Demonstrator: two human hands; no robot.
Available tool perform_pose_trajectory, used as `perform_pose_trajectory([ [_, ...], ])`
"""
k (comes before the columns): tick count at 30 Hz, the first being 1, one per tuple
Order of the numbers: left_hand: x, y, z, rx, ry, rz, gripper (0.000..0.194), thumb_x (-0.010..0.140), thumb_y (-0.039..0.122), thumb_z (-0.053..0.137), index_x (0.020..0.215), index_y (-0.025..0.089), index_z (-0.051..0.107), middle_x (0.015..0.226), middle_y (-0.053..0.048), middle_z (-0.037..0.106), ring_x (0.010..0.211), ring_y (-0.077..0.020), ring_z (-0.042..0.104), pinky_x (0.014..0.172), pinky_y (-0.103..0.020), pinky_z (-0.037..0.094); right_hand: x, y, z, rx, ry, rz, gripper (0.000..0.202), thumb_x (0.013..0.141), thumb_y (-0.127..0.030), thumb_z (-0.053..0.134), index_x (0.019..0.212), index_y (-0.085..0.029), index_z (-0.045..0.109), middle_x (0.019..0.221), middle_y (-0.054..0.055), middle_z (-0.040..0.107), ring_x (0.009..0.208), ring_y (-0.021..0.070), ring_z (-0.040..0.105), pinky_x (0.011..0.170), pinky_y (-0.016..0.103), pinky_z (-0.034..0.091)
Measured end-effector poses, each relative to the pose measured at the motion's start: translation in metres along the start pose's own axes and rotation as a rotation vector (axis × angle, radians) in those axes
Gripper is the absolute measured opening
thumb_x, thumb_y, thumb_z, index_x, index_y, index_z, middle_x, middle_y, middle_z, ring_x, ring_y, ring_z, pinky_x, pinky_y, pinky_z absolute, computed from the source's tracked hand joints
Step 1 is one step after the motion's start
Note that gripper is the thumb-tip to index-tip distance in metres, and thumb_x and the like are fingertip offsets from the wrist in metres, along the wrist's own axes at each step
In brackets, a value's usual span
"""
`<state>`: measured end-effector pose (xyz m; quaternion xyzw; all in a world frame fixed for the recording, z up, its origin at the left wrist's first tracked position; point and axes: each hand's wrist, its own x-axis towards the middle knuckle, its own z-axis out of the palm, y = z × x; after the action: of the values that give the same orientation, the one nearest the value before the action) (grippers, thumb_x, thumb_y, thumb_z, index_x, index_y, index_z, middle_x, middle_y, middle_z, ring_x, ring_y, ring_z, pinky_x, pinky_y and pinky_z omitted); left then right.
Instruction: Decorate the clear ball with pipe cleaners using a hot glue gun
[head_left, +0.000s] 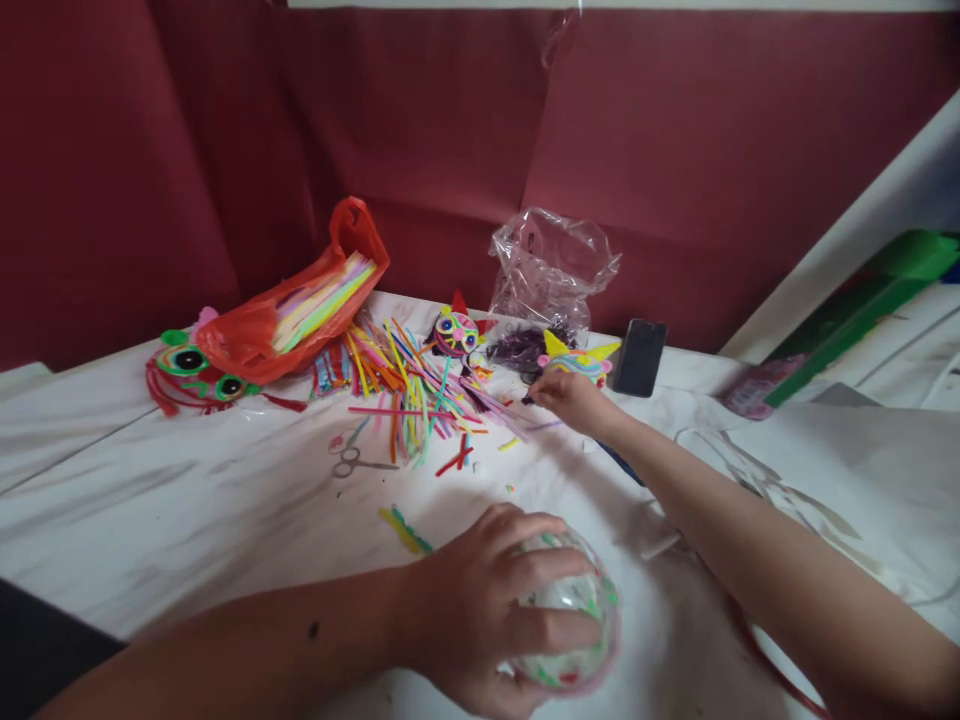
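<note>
My left hand [502, 600] is wrapped over a clear, rounded plastic dome [559, 597] with green and red bits on it and a pinkish rim, low on the table. My right hand [568, 397] reaches to the back, its fingertips pressed together at something small and dark. Just behind that hand lies a colourful face-like craft piece [581, 360] with yellow pointed ears, partly hidden by it. Dark purple strands [517, 347] spread close to the fingertips. Left of them stands another craft face [456, 333] with red pointed ears.
Many coloured pipe cleaners [409, 400] lie mid-table, with small scissors [360, 462] in front. A red plastic bag [259, 320] holds more strips, beside a big-eyed craft face [191, 370]. A clear bag [551, 265], a phone [640, 357] and a green-edged box [862, 310] stand behind and right.
</note>
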<state>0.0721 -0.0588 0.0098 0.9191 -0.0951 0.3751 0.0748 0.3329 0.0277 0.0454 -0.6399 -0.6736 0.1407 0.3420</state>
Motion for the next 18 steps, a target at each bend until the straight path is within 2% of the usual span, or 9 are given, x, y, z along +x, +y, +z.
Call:
perform_pose_trajectory([
  [4, -0.001, 0.0, -0.001, 0.009, -0.039, -0.005, 0.047, 0.075, 0.04, 0.064, 0.116, 0.025, 0.048, 0.127, -0.01, 0.058, 0.13, -0.032, 0.043, 0.102, -0.049, 0.041, 0.018, 0.001, 0.037, -0.073, -0.188, 0.044, 0.013, 0.067, -0.019, 0.068, 0.055, -0.02, 0.064, 0.057, 0.002, 0.067, 0.058, 0.0156, 0.06, 0.054, 0.024, 0.04],
  [8, -0.002, -0.002, -0.002, 0.011, -0.052, -0.024, 0.042, 0.076, 0.039, 0.062, 0.114, 0.027, 0.048, 0.128, -0.009, 0.057, 0.132, -0.0314, 0.042, 0.103, -0.049, 0.04, 0.032, 0.002, 0.066, -0.1, -0.212, 0.111, 0.03, 0.065, -0.021, 0.072, 0.043, -0.02, 0.052, 0.055, 0.007, 0.063, 0.067, 0.0213, 0.063, 0.058, 0.026, 0.041],
  [10, 0.0, -0.002, -0.002, -0.013, -0.017, -0.039, 0.043, 0.076, 0.036, 0.06, 0.116, 0.027, 0.046, 0.125, -0.008, 0.059, 0.131, -0.0305, 0.044, 0.103, -0.047, 0.04, 0.038, 0.002, 0.066, -0.056, -0.234, 0.137, 0.03, 0.065, -0.023, 0.073, 0.043, -0.02, 0.052, 0.054, 0.007, 0.062, 0.067, 0.022, 0.062, 0.058, 0.028, 0.041],
  [15, 0.005, -0.004, 0.002, -0.162, 0.155, -0.196, 0.059, 0.07, 0.03, 0.068, 0.123, 0.024, 0.042, 0.119, -0.012, 0.058, 0.121, -0.0276, 0.054, 0.104, -0.044, 0.043, 0.039, 0.002, 0.038, 0.177, -0.319, 0.197, 0.02, 0.068, -0.033, 0.069, 0.056, -0.019, 0.062, 0.046, -0.001, 0.055, 0.046, 0.0114, 0.047, 0.047, 0.025, 0.039],
  [18, 0.005, -0.01, 0.003, -0.338, 0.239, -0.444, 0.059, 0.067, 0.029, 0.072, 0.12, 0.024, 0.045, 0.118, -0.011, 0.057, 0.115, -0.0275, 0.057, 0.101, -0.044, 0.046, 0.033, 0.002, 0.03, 0.308, -0.325, 0.232, 0.024, 0.065, -0.037, 0.073, 0.057, -0.018, 0.062, 0.048, -0.002, 0.055, 0.045, 0.0089, 0.045, 0.046, 0.023, 0.04],
])
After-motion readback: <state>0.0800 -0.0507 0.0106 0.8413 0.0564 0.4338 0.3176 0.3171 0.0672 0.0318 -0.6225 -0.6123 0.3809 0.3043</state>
